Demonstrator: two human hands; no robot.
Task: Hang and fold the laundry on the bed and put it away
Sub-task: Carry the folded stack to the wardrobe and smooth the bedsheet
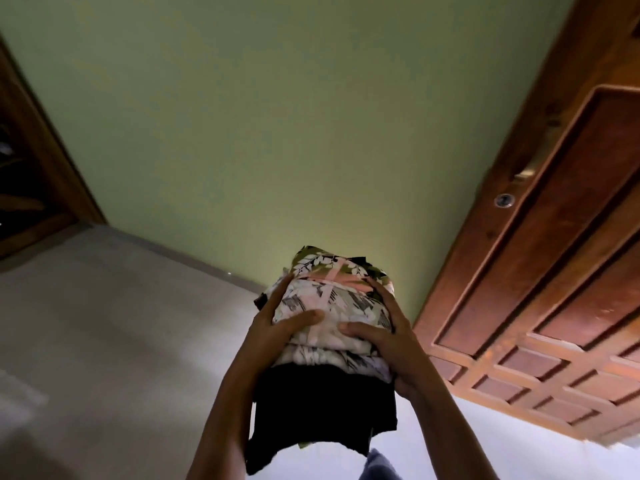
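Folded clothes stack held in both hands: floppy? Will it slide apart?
Probably floppy: the black garment at the bottom sags below the grip. Layers may slide apart: left hand and right hand clamp the folded stack from both sides. Likely light, being all cloth.

The stack of folded clothes (329, 327) sits in the lower centre of the frame. The left hand (273, 327) is on its left side and the right hand (384, 337) on its right side, with both thumbs lying across its near face. Its lowest piece (322, 410) hangs below the hands toward the bottom edge. Behind the stack, the wall (259, 116) fills the upper centre. The door (571, 254) runs down the right of the frame, its handle (528, 171) just above the lock (504, 200). The floor (104, 323) spreads over the lower left, below a wooden frame (41, 161) at the left edge.
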